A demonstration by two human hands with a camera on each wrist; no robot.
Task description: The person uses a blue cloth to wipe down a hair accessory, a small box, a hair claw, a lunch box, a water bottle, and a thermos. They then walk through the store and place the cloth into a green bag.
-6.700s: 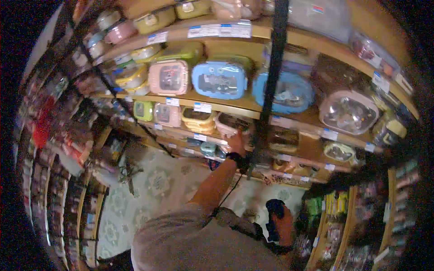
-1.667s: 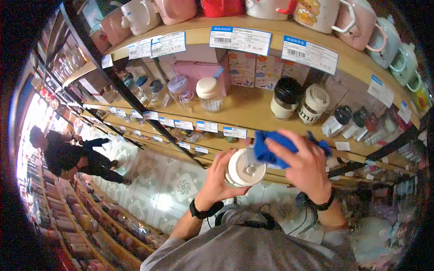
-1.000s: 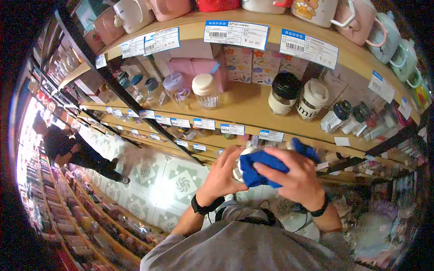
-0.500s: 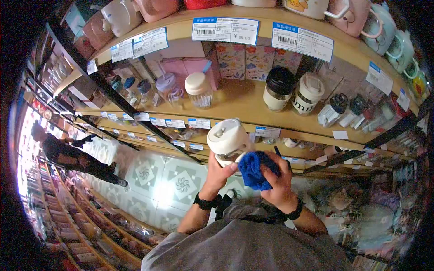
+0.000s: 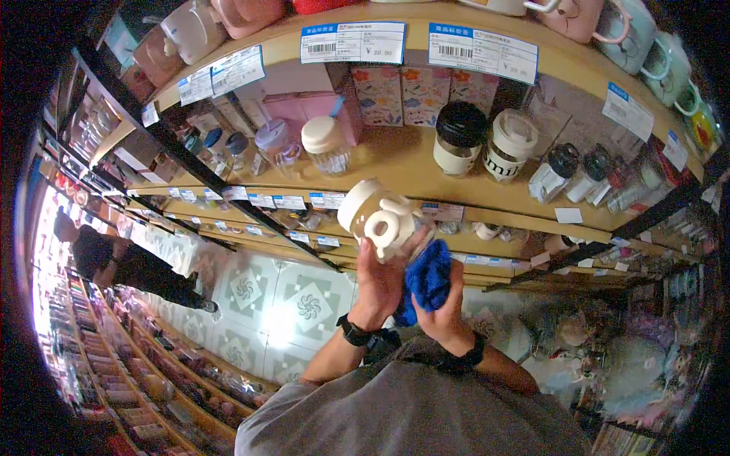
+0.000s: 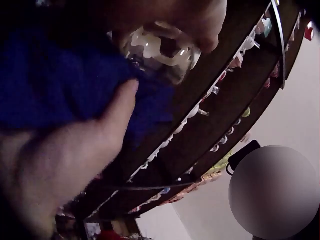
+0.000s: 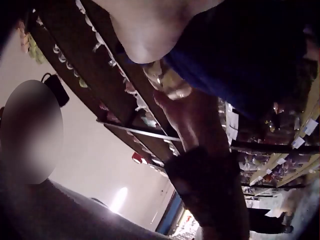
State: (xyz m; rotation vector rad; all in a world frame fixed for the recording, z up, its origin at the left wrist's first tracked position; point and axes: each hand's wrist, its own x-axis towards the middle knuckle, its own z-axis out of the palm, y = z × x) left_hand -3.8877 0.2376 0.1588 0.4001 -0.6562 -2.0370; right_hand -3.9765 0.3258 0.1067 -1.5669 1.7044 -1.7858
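Note:
In the head view my left hand [image 5: 378, 292] grips a clear cup [image 5: 384, 224] with a cream lid and cream raised shapes on its side. The cup is tilted, lid toward the upper left, base toward my right hand. My right hand [image 5: 447, 315] holds a bunched blue cloth [image 5: 430, 277] against the cup's lower end. In the left wrist view the clear cup end [image 6: 160, 55] shows beside the blue cloth [image 6: 55, 85], a thumb lying along the cloth. The right wrist view shows the cloth [image 7: 225, 55] dark and close, partly covering the cup [image 7: 170, 82].
Ahead stands a wooden shelf [image 5: 388, 163] bearing a black-lidded cup [image 5: 460, 137], a cream-lidded cup [image 5: 509, 144] and jars. Price labels [image 5: 353, 43] line the edge above, under several mugs. A person [image 5: 125, 262] stands in the aisle at left, beside racks of goods.
Earlier a hand reached among lunch boxes on another shelf. Since then the cloth has gone from the cup's lid to its lower end, and the cup has turned, its lid now toward the upper left.

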